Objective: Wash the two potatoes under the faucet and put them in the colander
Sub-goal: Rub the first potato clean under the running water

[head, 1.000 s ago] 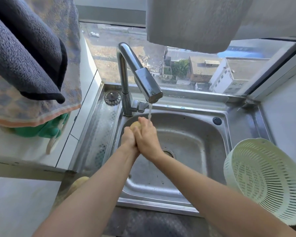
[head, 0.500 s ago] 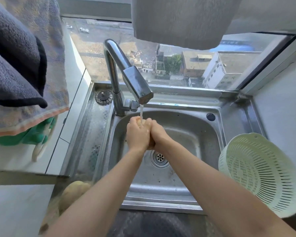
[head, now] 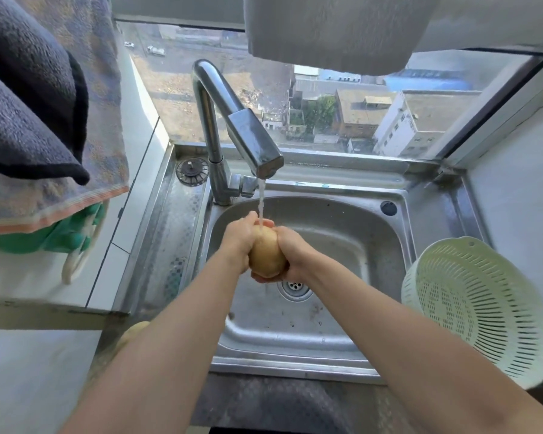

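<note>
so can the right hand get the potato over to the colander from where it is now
Probably yes. The right hand cups the potato with the left hand over the sink. The colander sits open on that side, and nothing stands between them.

Single view: head-worn wide-angle camera, looking forward and steeply down over a steel sink (head: 398,258), close enough that both forearms enter from the bottom edge and run to frame centre. Faces the window (head: 342,117) behind the faucet (head: 232,133), with street and rooftops far below. Frame edges bow from lens distortion; hanging towels (head: 41,114) crowd the upper left and top.
</note>
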The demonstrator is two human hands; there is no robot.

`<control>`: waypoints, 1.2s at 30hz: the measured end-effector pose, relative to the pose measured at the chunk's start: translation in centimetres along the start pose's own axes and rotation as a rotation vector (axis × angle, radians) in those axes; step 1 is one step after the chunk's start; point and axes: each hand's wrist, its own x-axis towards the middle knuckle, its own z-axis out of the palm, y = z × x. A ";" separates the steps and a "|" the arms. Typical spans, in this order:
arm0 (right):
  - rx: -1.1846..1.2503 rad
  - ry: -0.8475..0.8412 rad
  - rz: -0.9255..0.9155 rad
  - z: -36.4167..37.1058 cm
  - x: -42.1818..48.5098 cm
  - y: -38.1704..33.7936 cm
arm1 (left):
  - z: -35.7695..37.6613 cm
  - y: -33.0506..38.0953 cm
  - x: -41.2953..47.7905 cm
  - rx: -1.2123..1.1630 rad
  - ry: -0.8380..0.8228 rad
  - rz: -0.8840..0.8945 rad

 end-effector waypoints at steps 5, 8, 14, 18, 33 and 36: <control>0.135 0.059 0.024 -0.3 0.8 -0.5 | 0.5 -3.1 -1.5 0.103 -0.096 0.246; -0.022 0.034 0.031 0.1 0.4 0.3 | 0.1 -1.9 0.5 0.027 0.090 0.112; -0.002 -0.008 0.044 -0.2 0.7 0.1 | -0.2 -3.3 -0.8 0.066 -0.124 0.253; -0.078 0.015 0.040 0.4 0.8 0.7 | -0.6 -2.0 0.5 -0.029 0.016 -0.007; -0.553 0.372 -0.728 1.9 -1.5 3.4 | 0.0 -1.6 1.2 -0.595 -0.020 -0.449; -0.452 0.478 -0.719 1.8 -0.1 2.7 | -0.6 -1.5 1.1 -0.348 -0.023 -0.304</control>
